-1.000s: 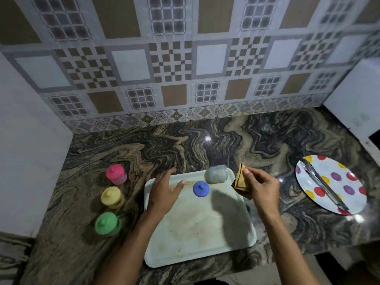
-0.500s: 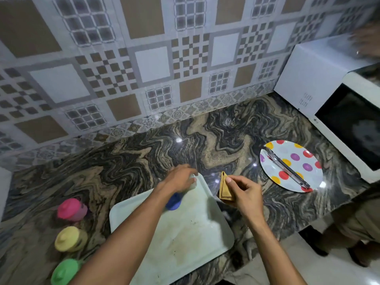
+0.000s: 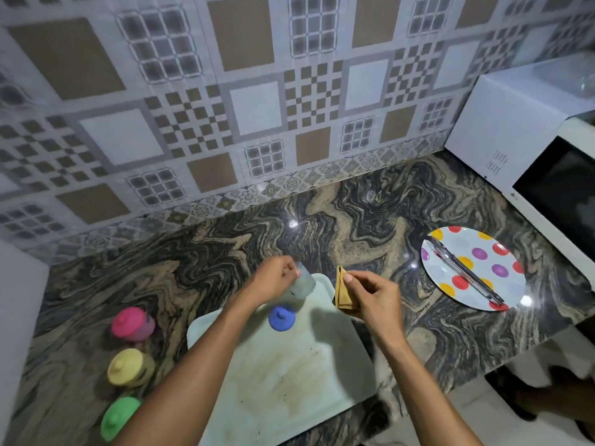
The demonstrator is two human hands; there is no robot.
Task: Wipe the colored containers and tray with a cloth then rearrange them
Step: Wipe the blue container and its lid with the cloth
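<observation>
Both hands grip: left hand (image 3: 273, 280) holds the clear container (image 3: 302, 284), right hand (image 3: 375, 296) pinches the cloth (image 3: 343, 292).

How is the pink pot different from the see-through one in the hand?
The pink container wears its pink lid; the pale container has no lid on, and a blue lid lies on the tray just below it. The pink container stands on the counter with no hand on it; the pale container is gripped in the left hand over the tray's far corner. Both are small round pots.
</observation>
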